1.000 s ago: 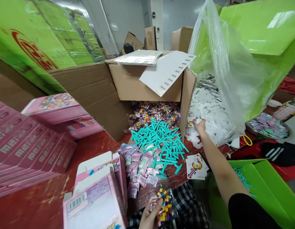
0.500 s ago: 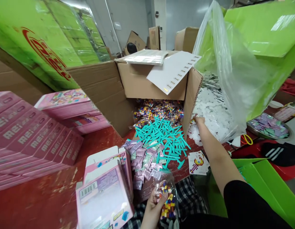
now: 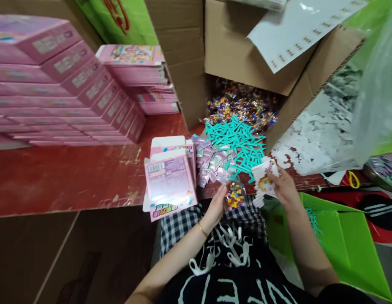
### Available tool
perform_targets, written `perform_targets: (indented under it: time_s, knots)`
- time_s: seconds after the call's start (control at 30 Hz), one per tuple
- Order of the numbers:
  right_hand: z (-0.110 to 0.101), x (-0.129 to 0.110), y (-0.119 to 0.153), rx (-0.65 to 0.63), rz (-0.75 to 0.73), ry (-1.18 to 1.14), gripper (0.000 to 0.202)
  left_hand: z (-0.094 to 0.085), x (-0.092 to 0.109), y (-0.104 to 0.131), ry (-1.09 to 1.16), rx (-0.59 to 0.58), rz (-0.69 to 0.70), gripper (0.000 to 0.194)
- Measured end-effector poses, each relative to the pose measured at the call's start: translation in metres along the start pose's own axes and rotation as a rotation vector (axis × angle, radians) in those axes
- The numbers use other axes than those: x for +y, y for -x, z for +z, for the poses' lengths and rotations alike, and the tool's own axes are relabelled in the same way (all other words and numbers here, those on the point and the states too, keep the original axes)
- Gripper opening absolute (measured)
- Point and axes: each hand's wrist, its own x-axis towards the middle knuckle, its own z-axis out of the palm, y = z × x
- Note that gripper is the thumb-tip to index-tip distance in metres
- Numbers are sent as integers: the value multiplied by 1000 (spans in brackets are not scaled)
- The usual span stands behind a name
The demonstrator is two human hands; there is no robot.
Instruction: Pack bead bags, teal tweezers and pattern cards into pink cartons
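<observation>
My left hand grips a small clear bag of coloured beads at the table's near edge. My right hand holds a white pattern card with a pixel picture, just right of the bag. A pile of teal plastic tweezers lies on the table right behind both hands, with small pink and green sachets beside it. An open pink box stands at the edge, left of my left hand.
Stacks of flat pink boxes fill the table's left. A tipped cardboard carton spills bead bags. White pegboard pieces lie right, under a clear plastic bag. A green bin sits by my right knee.
My right hand has pulled back from the white pieces to the near edge, now holding a card. The left hand lifted the bead bag up. The view tilted down and left.
</observation>
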Motion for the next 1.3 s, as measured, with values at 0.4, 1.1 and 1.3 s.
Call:
perform_targets:
  time_s: [0.4,1.1,1.3]
  knots:
    - [83,39,51,-432,223,165,59,-18,19,39,-228,-148,205,71]
    - [101,62,-110,-295,-677,1072,24,-28,7,27,10,38,-113,74]
    - [142,64,-138,-435,-796,1322,27,-23,10,20,19,56,-124,63]
